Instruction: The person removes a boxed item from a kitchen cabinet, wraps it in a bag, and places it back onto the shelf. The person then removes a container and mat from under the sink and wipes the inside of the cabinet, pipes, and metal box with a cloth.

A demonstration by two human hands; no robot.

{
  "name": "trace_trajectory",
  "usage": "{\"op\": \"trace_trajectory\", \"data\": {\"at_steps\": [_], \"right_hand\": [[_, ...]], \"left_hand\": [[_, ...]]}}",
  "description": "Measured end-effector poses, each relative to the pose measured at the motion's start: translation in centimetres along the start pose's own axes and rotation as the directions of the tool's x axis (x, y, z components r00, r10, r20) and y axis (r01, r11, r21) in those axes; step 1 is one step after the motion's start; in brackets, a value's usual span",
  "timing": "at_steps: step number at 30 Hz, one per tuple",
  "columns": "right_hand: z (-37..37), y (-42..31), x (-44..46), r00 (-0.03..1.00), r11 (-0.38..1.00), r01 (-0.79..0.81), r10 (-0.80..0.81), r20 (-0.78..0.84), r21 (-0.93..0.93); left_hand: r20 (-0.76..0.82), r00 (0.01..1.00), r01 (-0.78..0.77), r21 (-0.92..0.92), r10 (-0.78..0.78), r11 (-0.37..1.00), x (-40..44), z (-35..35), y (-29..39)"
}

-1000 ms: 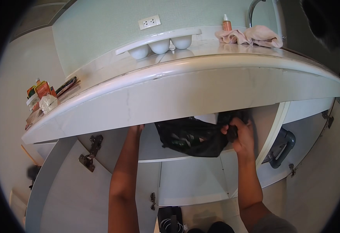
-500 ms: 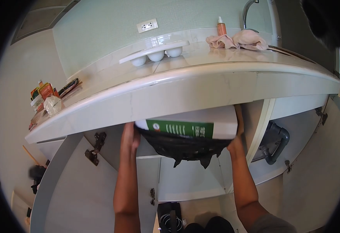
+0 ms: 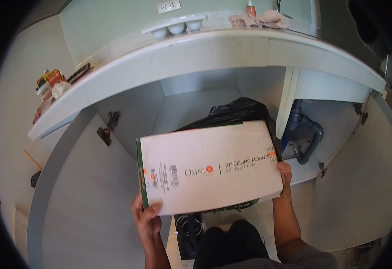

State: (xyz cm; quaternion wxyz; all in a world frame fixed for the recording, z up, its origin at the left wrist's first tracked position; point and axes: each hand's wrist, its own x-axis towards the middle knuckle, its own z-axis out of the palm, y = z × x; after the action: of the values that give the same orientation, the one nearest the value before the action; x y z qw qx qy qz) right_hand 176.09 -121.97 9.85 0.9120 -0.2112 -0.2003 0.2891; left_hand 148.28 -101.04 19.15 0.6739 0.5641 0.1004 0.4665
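A white box (image 3: 209,166), labelled as a ceiling exhaust fan, has just come out from under the edge of the counter (image 3: 205,50); it is now at the mouth of the open cabinet (image 3: 198,94), its printed face in plain view. Around the box, the left hand (image 3: 149,216) grips a corner at eight o'clock, and the right hand (image 3: 285,174) grips the edge at three. A black plastic bag (image 3: 243,107) bunches behind it, toward one; I cannot tell how much it wraps. The box looks closed, contents hidden. At two o'clock, the neighbouring compartment holds a grey drainpipe (image 3: 316,136).
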Motion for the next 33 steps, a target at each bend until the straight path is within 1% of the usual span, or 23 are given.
{"op": "trace_trajectory", "data": {"at_steps": [1,2,3,4,5,7,8,9,11,12,13,14,15,17,19,21,23,24,28,30,31,32,33], "right_hand": [[1.7,-0.4,-1.3,1.000,1.000,-0.009,0.009,-0.012,-0.006],[5.0,-0.9,-2.9,0.997,0.977,0.036,-0.051,-0.066,-0.212],[5.4,-1.0,-3.7,0.994,0.952,0.012,-0.045,-0.100,-0.306],[5.8,-1.1,-4.6,0.990,0.918,-0.019,-0.038,-0.135,-0.396],[5.9,-1.0,-5.2,0.988,0.918,-0.032,-0.030,-0.149,-0.396],[6.1,-0.8,-6.6,0.982,0.843,-0.150,0.065,-0.178,-0.517],[5.8,-0.7,-7.1,0.983,0.832,-0.158,0.079,-0.168,-0.531],[5.7,-0.6,-7.5,0.978,0.830,-0.181,0.094,-0.187,-0.528],[5.5,-0.2,-8.3,0.981,0.834,-0.192,0.150,-0.122,-0.518],[4.7,0.1,-8.9,0.976,0.830,-0.214,0.161,-0.147,-0.515],[3.4,0.6,-9.2,0.982,0.800,-0.188,0.158,-0.103,-0.569],[2.7,1.2,-9.1,0.988,0.767,-0.147,0.149,-0.049,-0.625],[2.3,1.6,-9.3,0.987,0.765,-0.156,0.152,-0.061,-0.625],[1.8,2.4,-9.6,0.992,0.745,-0.123,0.102,-0.071,-0.656],[0.9,2.9,-10.2,0.988,0.737,-0.153,0.097,-0.122,-0.658],[-0.2,4.0,-10.9,0.979,0.726,-0.194,0.104,-0.173,-0.660],[-1.2,5.4,-11.4,0.975,0.732,-0.192,0.064,-0.213,-0.654],[-0.8,5.8,-11.3,0.981,0.707,-0.180,0.075,-0.179,-0.685],[-0.9,8.4,-11.1,0.976,0.645,-0.215,0.108,-0.192,-0.733],[-0.9,9.7,-11.1,0.991,0.587,-0.133,0.058,-0.123,-0.799],[-0.7,10.2,-11.0,0.990,0.583,-0.138,0.064,-0.124,-0.801],[-0.5,10.6,-11.0,0.989,0.552,-0.145,0.071,-0.127,-0.821],[-0.2,11.1,-11.2,0.988,0.522,-0.154,0.079,-0.133,-0.839]], "left_hand": [[-0.007,1.000,0.014,-0.002,-0.014,1.000,-1.5,0.1,0.1],[-0.048,0.997,0.054,0.028,-0.053,0.998,-2.9,0.2,0.2],[-0.091,0.992,0.097,0.056,-0.092,0.994,-4.4,0.1,0.2],[-0.116,0.986,0.127,0.025,-0.123,0.992,-5.7,-0.3,-0.2],[-0.121,0.983,0.142,0.028,-0.137,0.990,-7.0,-1.1,-0.8],[-0.090,0.968,0.220,-0.154,-0.235,0.963,-9.2,-2.8,-2.3],[-0.144,0.950,0.263,-0.107,-0.277,0.959,-10.2,-3.0,-3.0],[-0.154,0.943,0.283,-0.104,-0.296,0.954,-11.0,-3.1,-3.6],[-0.215,0.911,0.319,-0.169,-0.351,0.932,-12.6,-3.7,-5.1],[-0.213,0.896,0.343,-0.226,-0.390,0.912,-13.2,-4.4,-6.1],[-0.216,0.887,0.361,-0.227,-0.408,0.904,-13.7,-5.1,-7.1],[-0.172,0.883,0.385,-0.269,-0.437,0.883,-13.5,-6.1,-8.1],[-0.133,0.876,0.409,-0.305,-0.463,0.860,-13.8,-6.6,-9.2],[-0.131,0.862,0.434,-0.304,-0.489,0.848,-13.9,-7.7,-11.5],[-0.082,0.807,0.542,-0.290,-0.585,0.789,-13.9,-8.6,-13.9],[-0.077,0.797,0.558,-0.287,-0.599,0.779,-14.4,-9.7,-16.8],[-0.036,0.779,0.589,-0.302,-0.626,0.750,-15.4,-11.3,-19.6],[-0.045,0.767,0.599,-0.306,-0.640,0.740,-16.3,-11.9,-20.5],[-0.015,0.753,0.599,-0.398,-0.658,0.695,-18.1,-13.9,-24.2],[-0.009,0.748,0.601,-0.414,-0.663,0.684,-18.6,-14.9,-25.8],[-0.008,0.749,0.598,-0.423,-0.662,0.681,-18.8,-15.1,-26.3],[-0.019,0.718,0.630,-0.410,-0.696,0.660,-18.5,-15.8,-26.9],[-0.024,0.711,0.633,-0.412,-0.702,0.655,-18.5,-16.5,-27.5]]}}
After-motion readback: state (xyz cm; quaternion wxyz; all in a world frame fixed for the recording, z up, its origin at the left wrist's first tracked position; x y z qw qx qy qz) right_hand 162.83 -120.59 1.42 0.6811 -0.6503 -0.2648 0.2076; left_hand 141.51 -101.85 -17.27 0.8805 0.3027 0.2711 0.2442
